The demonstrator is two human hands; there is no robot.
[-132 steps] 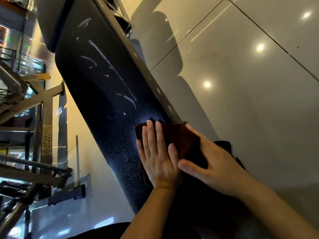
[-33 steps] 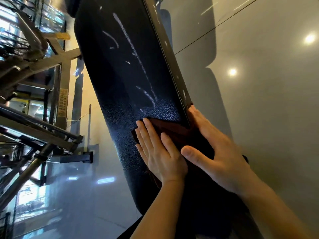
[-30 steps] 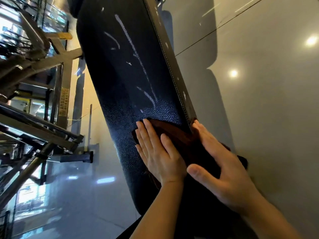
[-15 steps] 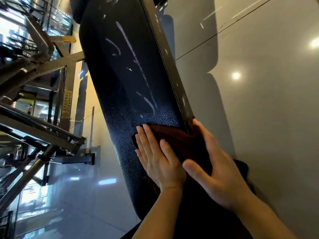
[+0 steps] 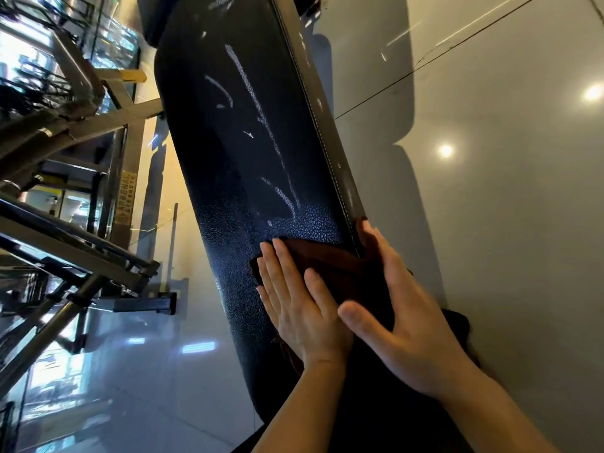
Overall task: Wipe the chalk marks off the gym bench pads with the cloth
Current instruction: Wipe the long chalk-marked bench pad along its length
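Note:
A long black gym bench pad runs from the bottom middle up to the top. White chalk marks streak its upper half, one long line and a few short ones. A dark red-brown cloth lies flat on the pad below the marks and hangs over its right edge. My left hand presses on the cloth's left part with straight fingers. My right hand lies flat on the cloth at the pad's right edge, fingers pointing up along the side.
A metal gym machine frame with bars and a yellow label stands to the left of the bench. Glossy grey floor tiles reflect ceiling lights on the right and below the frame.
Both hands have kept pressing the cloth on the pad. My right hand slid back down and then up along the right edge; the cloth edge crept slightly toward the chalk marks.

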